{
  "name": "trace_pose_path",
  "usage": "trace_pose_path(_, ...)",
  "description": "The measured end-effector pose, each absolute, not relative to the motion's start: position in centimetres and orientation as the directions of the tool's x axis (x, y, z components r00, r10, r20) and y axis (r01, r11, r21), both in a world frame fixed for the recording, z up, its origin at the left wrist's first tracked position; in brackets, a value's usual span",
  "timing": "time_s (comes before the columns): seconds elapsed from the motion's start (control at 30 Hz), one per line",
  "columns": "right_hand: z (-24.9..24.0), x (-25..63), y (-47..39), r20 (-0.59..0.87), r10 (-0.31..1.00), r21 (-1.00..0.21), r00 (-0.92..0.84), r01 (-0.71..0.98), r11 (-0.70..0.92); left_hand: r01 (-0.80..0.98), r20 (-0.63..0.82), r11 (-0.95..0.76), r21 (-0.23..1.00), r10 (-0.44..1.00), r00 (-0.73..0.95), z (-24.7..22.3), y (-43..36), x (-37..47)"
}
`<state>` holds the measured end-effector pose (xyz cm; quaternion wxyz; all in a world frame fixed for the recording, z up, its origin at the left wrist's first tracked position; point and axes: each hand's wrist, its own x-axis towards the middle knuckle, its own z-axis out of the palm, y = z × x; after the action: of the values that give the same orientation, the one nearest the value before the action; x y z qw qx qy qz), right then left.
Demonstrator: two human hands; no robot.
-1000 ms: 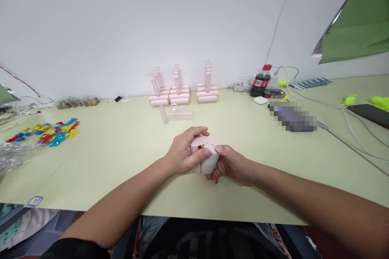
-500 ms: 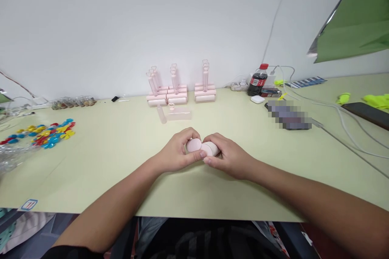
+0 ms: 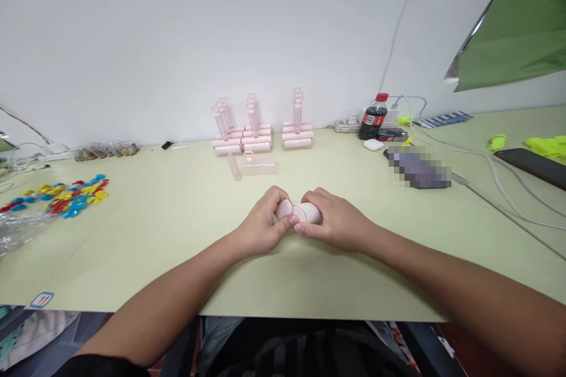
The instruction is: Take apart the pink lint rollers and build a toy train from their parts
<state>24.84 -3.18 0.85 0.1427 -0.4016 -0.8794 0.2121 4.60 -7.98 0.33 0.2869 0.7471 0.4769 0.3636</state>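
Note:
Above the near middle of the table, my left hand [image 3: 264,221] is closed around the pink round end piece [image 3: 283,208] of a small lint roller. My right hand [image 3: 338,219] grips the roller's white cylindrical roll [image 3: 313,213] from the other side. Both thumbs press close together at the joint between the two parts. Fingers hide the back and underside. Farther out lie a translucent pink cover [image 3: 260,166] and a slim pink tube-like handle [image 3: 234,166].
Several pink lint rollers [image 3: 257,142] with upright handles line the wall. A cola bottle [image 3: 374,118], a white case [image 3: 374,145], a phone [image 3: 416,168] and cables lie to the right. Colourful plastic pieces [image 3: 75,197] and clear bags [image 3: 29,227] are at left.
The pink end piece has turned slightly and sits closer against the white roll. Both hands keep their grip in nearly the same place.

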Motion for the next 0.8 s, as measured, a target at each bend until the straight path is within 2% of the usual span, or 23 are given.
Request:
trace_pose_path(0.27,1.0,24.9,-3.1,0.057,0.783,-0.466,-0.619,0.677,0.57,0.495,0.343,-0.413,0.765,0.911,0.231,-0.1,-8.1,5.2)
trace_pose_path(0.4,0.8,24.9,-2.7,0.077,0.795,-0.493,-0.602,0.67,0.555,0.501,0.393,-0.45,0.74,0.893,0.221,0.2,-7.6,5.0)
trace_pose_path(0.5,0.3,24.8,-2.2,0.1,0.789,-0.531,-0.606,0.638,0.557,0.453,0.311,-0.367,0.812,0.93,0.196,0.0,-7.0,4.5)
trace_pose_path(0.63,-0.3,24.5,-2.0,0.121,0.776,-0.544,-0.619,0.613,0.573,0.338,0.15,-0.236,0.911,0.953,0.262,-0.9,-6.4,4.1)
trace_pose_path(0.8,-0.6,24.4,-2.4,0.123,0.774,-0.529,-0.621,0.619,0.58,0.37,0.189,-0.277,0.887,0.948,0.257,-1.5,-6.4,4.3)
